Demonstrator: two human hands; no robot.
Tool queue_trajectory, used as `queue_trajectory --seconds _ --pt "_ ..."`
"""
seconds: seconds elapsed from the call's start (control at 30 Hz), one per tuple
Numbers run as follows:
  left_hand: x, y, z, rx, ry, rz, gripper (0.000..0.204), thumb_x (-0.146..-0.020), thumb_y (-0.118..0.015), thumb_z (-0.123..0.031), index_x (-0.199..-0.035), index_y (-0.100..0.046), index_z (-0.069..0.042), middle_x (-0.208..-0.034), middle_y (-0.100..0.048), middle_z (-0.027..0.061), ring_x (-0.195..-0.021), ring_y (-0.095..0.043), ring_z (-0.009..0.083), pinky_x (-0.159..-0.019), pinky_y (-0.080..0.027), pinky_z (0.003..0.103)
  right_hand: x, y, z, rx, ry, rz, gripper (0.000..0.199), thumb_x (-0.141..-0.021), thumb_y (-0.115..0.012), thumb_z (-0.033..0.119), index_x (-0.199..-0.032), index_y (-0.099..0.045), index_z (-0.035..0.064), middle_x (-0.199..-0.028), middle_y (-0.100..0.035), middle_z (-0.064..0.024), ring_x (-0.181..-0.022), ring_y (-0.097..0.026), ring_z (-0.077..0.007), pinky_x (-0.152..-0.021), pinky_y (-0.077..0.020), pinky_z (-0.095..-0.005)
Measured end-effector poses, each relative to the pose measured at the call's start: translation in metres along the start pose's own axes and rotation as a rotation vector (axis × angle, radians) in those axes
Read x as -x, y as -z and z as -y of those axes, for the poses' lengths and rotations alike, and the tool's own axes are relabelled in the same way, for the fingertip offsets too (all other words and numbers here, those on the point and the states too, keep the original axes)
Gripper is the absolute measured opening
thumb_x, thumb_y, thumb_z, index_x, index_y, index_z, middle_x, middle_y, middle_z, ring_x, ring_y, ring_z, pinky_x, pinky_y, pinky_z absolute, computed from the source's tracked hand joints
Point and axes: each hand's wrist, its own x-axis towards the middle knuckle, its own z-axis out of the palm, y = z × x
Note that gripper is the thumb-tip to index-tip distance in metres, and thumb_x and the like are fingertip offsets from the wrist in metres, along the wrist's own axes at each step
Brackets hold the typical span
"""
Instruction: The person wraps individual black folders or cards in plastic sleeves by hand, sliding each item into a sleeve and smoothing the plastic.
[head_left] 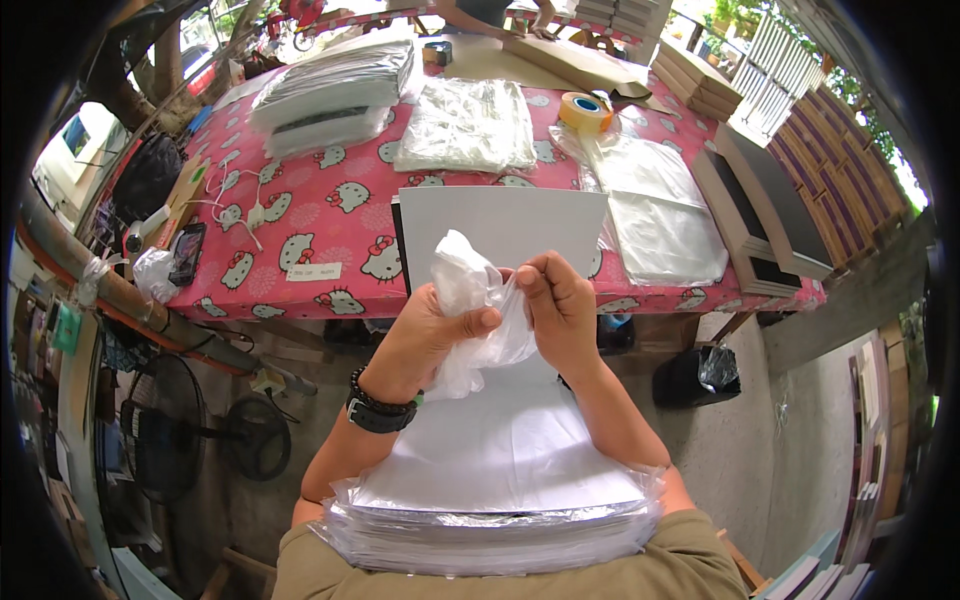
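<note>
A crumpled, see-through plastic bag (475, 285) is bunched up between my two hands, above my lap. My left hand (425, 335) is wrapped round its lower part, with the thumb lying across the front. At its right side, my right hand (558, 308) pinches the plastic between thumb and curled fingers. Right behind the bag, a white board (520, 215) with a dark layer at its left edge lies at the table's near edge. A thick stack of white sheets in clear plastic (490, 450) rests on my lap, under my forearms.
The table (300, 250) has a pink cartoon-patterned cover. On it are plastic-wrapped stacks (340, 85), clear plastic bags (468, 125), tape rolls (585, 112), a phone (187, 253) and dark-topped boxes (770, 200). A fan (165, 430) and a black bin (697, 378) stand below. Another person (490, 12) works beyond.
</note>
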Motion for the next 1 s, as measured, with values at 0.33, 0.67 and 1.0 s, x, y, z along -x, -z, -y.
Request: queue_trajectory --seconds 0.33,0.67,1.0 --pt "0.002 0.014 -0.003 -0.095 -0.058 -0.156 0.024 -0.078 -0.063 -0.027 -0.084 -0.058 -0.005 -0.073 -0.053 -0.0035 -0.066 -0.047 0.0038 -0.058 -0.038 0.018 -0.013 0.024 -0.010 -0.270 0.130 0.462 0.010 -0.080 -0.059 0.009 -0.087 -0.058 0.0009 -0.074 -0.057 0.0000 -0.068 -0.050 -0.0058 -0.062 -0.0422 -0.0199" --pt "-0.004 0.009 -0.003 -0.044 -0.254 -0.342 0.019 -0.074 -0.067 -0.017 -0.082 -0.060 -0.001 -0.076 -0.059 0.0016 -0.067 -0.052 0.0061 -0.058 -0.041 0.020 -0.014 0.032 0.002 -0.086 -0.236 0.256 0.016 -0.075 -0.066 0.012 -0.085 -0.060 0.0013 -0.072 -0.058 0.0007 -0.066 -0.048 -0.0051 -0.060 -0.0401 -0.0201" --pt "-0.003 0.017 0.008 -0.242 -0.256 -0.260 0.031 -0.067 -0.071 -0.004 -0.094 -0.056 -0.002 -0.077 -0.058 0.0003 -0.068 -0.053 0.0051 -0.058 -0.042 0.018 -0.012 0.017 0.001 -0.073 -0.134 0.370 0.018 -0.076 -0.065 0.015 -0.085 -0.060 0.0008 -0.070 -0.056 0.0018 -0.070 -0.048 -0.0052 -0.064 -0.0388 -0.0195"
